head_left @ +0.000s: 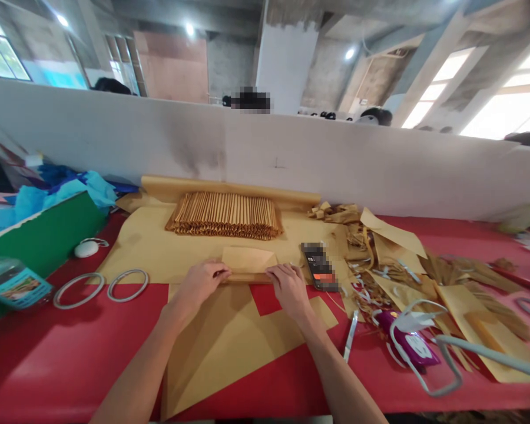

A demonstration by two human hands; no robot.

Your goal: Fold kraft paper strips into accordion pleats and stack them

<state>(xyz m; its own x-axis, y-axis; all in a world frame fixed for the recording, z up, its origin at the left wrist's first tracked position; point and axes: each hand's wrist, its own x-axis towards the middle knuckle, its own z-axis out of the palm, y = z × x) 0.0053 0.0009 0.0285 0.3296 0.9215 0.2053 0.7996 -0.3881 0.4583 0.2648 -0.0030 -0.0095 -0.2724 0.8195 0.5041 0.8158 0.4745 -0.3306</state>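
Note:
A small folded piece of brown kraft paper (248,260) lies between my hands at the middle of the table. My left hand (204,281) pinches its left end, fingers closed. At the other end, my right hand (288,287) has its fingers bent over the paper's lower edge and closed on it. A larger flat brown sheet (212,347) spreads beneath and in front of my hands. Behind them stands a long row of tightly pleated brown paper (227,213), resting on another brown sheet (143,235).
A phone (318,268) and a box cutter (350,335) lie to the right, beside paper scraps (393,253), a purple device (408,341) and its white cable. On the left are two rings (128,285), a bottle (15,285) and a green panel (48,235). A white partition (335,165) runs behind.

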